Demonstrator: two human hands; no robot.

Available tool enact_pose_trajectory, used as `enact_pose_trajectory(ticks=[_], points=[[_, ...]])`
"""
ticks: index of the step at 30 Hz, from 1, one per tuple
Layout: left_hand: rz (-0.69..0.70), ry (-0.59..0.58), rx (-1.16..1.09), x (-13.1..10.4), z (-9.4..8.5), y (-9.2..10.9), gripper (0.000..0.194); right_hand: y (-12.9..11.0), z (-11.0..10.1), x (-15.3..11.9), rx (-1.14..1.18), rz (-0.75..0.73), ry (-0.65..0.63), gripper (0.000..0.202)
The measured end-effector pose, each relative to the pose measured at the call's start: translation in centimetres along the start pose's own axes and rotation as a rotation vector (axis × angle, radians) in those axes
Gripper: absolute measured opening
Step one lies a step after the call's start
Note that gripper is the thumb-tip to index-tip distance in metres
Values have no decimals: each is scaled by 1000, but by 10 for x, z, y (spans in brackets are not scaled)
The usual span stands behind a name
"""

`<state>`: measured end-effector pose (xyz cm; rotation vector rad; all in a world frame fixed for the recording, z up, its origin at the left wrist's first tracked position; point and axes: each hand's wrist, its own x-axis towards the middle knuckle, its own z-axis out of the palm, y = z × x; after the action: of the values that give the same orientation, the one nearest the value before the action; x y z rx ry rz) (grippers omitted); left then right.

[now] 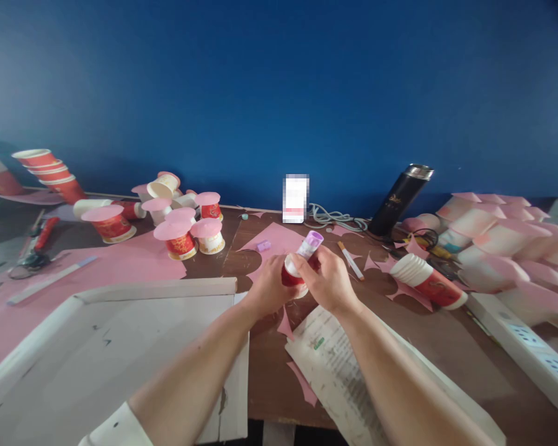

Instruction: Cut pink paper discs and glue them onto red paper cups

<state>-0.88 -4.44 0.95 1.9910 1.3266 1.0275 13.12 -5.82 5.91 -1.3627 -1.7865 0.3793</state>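
Observation:
My left hand (272, 285) is wrapped round a red and white paper cup (290, 279), which stands upside down at the middle of the table. In my right hand (328, 279) is a glue stick (312, 241) with a purple end, tilted up and to the right. Its lower end is at the cup's white base; my fingers partly hide the contact. A small purple cap (263, 246) lies on pink paper (279, 238) just beyond my left hand.
Several cups topped with pink discs (174, 226) stand at left. Stacked cups (428, 282), a black flask (400, 198) and a power strip (530, 347) are at right. A white box lid (121, 353) lies near left, a printed sheet (339, 359) under my right arm.

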Motion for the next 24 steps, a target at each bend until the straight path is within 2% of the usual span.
enact_pose_trajectory(ticks=[6,9,12,15,18,20,24], points=[[20,2,24,1,-1,3,32,-2,5,0,-241,-140,150,28],[4,-8,24,0,-1,4,32,1,5,-3,-148,-100,157,30],[14,-2,36,1,-1,4,35,3,4,-5,-4,-17,113,33],[21,0,32,2,1,4,35,3,5,-5,-27,-21,98,33],[22,-4,18,2,2,4,36,3,8,-3,-90,-56,158,32],[14,3,26,1,1,5,39,4,9,-1,-10,-27,226,32],[-43,53,-8,2,-6,8,44,16,3,5,361,132,443,35]])
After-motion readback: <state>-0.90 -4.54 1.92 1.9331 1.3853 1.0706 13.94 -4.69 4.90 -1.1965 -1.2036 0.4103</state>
